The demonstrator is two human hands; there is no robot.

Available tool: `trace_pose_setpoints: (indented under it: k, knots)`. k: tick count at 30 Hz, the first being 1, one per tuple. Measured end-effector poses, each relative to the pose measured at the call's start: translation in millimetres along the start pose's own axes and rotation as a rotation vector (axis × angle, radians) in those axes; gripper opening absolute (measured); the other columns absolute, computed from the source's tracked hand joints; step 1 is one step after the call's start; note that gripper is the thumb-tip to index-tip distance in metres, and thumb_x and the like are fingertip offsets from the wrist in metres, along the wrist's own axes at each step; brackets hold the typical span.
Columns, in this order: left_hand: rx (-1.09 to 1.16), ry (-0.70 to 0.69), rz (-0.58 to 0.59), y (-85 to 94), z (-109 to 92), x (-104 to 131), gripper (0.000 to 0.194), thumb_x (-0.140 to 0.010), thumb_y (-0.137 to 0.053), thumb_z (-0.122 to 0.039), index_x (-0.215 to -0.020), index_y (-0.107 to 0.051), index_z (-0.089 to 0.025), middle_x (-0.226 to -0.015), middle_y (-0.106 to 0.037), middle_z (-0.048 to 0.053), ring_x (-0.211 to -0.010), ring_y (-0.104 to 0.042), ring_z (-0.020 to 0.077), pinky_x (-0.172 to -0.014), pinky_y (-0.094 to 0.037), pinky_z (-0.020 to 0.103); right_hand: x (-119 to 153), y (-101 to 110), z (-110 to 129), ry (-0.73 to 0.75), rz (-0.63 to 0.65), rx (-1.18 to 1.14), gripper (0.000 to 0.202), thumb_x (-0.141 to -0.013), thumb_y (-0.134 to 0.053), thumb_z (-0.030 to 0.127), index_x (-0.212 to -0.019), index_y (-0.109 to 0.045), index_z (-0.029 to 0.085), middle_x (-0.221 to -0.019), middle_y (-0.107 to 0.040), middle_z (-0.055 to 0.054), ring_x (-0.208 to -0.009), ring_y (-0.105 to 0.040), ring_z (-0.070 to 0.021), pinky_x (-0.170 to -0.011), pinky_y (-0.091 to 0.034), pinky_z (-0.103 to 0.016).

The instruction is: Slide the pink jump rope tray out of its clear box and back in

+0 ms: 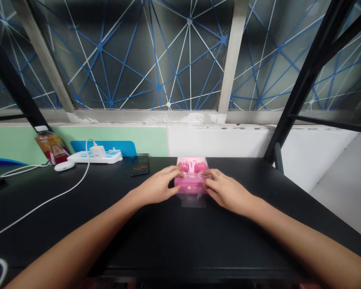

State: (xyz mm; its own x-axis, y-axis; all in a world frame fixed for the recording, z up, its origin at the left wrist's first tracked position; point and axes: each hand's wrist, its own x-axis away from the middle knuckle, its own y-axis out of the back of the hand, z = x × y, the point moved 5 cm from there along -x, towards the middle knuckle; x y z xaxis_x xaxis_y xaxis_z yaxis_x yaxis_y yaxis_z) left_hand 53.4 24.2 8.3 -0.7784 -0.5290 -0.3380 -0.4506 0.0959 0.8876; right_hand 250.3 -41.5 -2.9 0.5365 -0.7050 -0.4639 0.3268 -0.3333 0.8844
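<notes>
A small pink box (189, 187) with a clear window lies on the black desk in front of me. Pink objects with white strands (193, 166) show inside its far part; their kind I cannot make out. From the box's near edge a clear plastic flap (193, 200) lies out toward me. My left hand (159, 185) holds the left side, its fingers curled on the top edge and its thumb at the near corner. On the opposite side, my right hand (228, 192) has its bent fingers against the box's right edge.
Behind my left hand lies a dark phone (140, 165). Farther left are a white power strip (114, 157) with a charger (98, 151), a white rounded device (64, 166) and a drink bottle (51, 144). A white cable (69, 188) crosses the desk. Black frame posts (301, 76) flank the window.
</notes>
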Motion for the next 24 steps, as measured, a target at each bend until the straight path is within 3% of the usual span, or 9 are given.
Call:
trace_pose_setpoints:
  k: [4, 8, 11, 15, 18, 24]
  knots:
    - [0.000, 0.017, 0.007, -1.1, 4, 1, 0.033, -0.088, -0.058, -0.024, -0.121, -0.056, -0.026, -0.134, -0.053, 0.006, -0.122, -0.053, 0.0237, -0.104, -0.042, 0.041, 0, -1, 8, 0.036, 0.052, -0.033, 0.016, -0.089, -0.057, 0.025, -0.102, -0.067, 0.022, -0.133, -0.052, -0.012, -0.122, -0.048, -0.0298, -0.097, -0.048, -0.050]
    - [0.000, 0.014, 0.005, -4.0, 7, 2, 0.033, -0.088, -0.058, -0.024, -0.121, -0.056, -0.025, -0.134, -0.053, 0.007, -0.121, -0.053, 0.0240, -0.103, -0.043, 0.040, 4, -3, 9, 0.026, 0.121, -0.044, 0.044, -0.081, -0.070, 0.039, -0.120, -0.062, 0.021, -0.142, -0.045, -0.015, -0.128, -0.043, -0.0334, -0.101, -0.045, -0.053]
    - [0.006, 0.016, 0.004, -2.7, 6, 2, 0.032, -0.088, -0.059, -0.025, -0.120, -0.057, -0.025, -0.133, -0.053, 0.007, -0.121, -0.054, 0.0242, -0.103, -0.043, 0.040, 3, -3, 9, 0.047, 0.141, -0.003, 0.039, -0.083, -0.069, 0.039, -0.117, -0.063, 0.020, -0.141, -0.047, -0.015, -0.128, -0.043, -0.0335, -0.100, -0.046, -0.051]
    - [0.053, -0.017, 0.005, 1.6, 1, 1, 0.030, -0.090, -0.058, -0.031, -0.119, -0.057, -0.025, -0.132, -0.054, 0.007, -0.123, -0.052, 0.0236, -0.106, -0.041, 0.040, -1, -1, 6, 0.017, 0.073, -0.025, 0.019, -0.092, -0.055, 0.027, -0.106, -0.063, 0.018, -0.120, -0.060, -0.014, -0.114, -0.053, -0.0283, -0.092, -0.050, -0.045]
    - [0.059, -0.028, 0.022, 0.4, -1, 1, 0.032, -0.090, -0.060, -0.040, -0.118, -0.057, -0.025, -0.132, -0.054, 0.006, -0.121, -0.053, 0.0237, -0.104, -0.041, 0.039, -3, 1, -1, -0.037, -0.023, -0.146, 0.018, -0.092, -0.050, 0.016, -0.106, -0.060, 0.019, -0.099, -0.065, -0.009, -0.097, -0.058, -0.0232, -0.083, -0.052, -0.040]
    - [-0.008, 0.041, -0.015, -1.7, 1, -1, 0.028, -0.089, -0.061, -0.034, -0.116, -0.058, -0.026, -0.124, -0.056, 0.005, -0.108, -0.059, 0.0228, -0.095, -0.047, 0.038, -3, 5, -14, -0.059, -0.084, -0.295, 0.017, -0.092, -0.055, 0.021, -0.108, -0.060, 0.022, -0.103, -0.064, -0.007, -0.089, -0.059, -0.0202, -0.081, -0.051, -0.038]
